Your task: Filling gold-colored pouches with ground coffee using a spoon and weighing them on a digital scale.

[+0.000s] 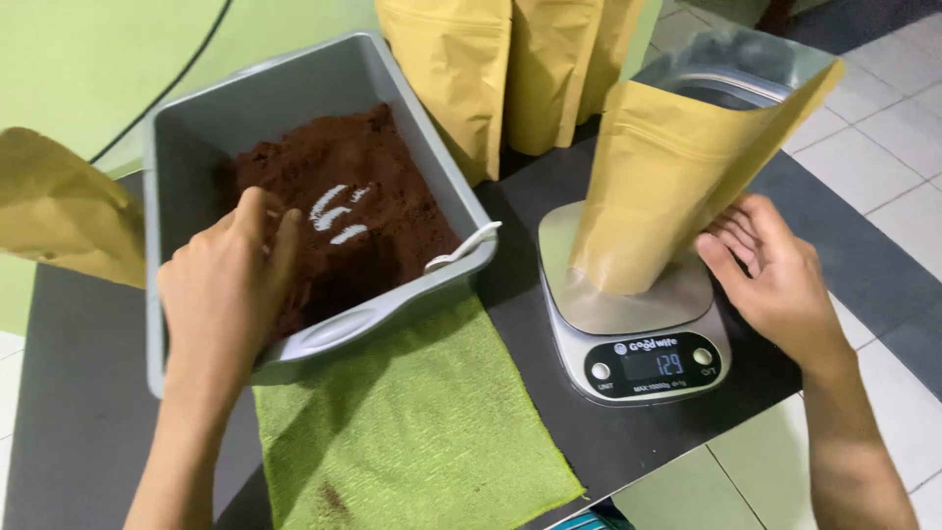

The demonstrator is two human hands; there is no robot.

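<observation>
— What's closest to the lens?

— A green cloth [412, 422] spread on the dark table [78, 412], its upper edge tucked under a grey tub [196, 128] of brown powder [343, 206].

— How far along does the filling look?

— Partway, I'd judge. An open tan pouch [677, 167] stands on the kitchen scale [638, 324], whose display is lit with a reading, so some powder seems to be in it already. The mouth is unsealed. More tan pouches [510, 69] stand behind the tub, and another [59, 206] shows at the left edge; whether those are filled I can't tell. Plenty of powder is left in the tub.

— And the hands?

— The left hand [231, 285] reaches down into the tub, fingers curled toward the powder. It's seen from the back, so I can't tell whether it grips anything. A white scoop handle [461, 250] rests on the rim nearby, apart from that hand. The right hand [775, 275] is loosely spread, fingertips [721, 240] touching the pouch's lower side, steadying rather than clasping.
</observation>
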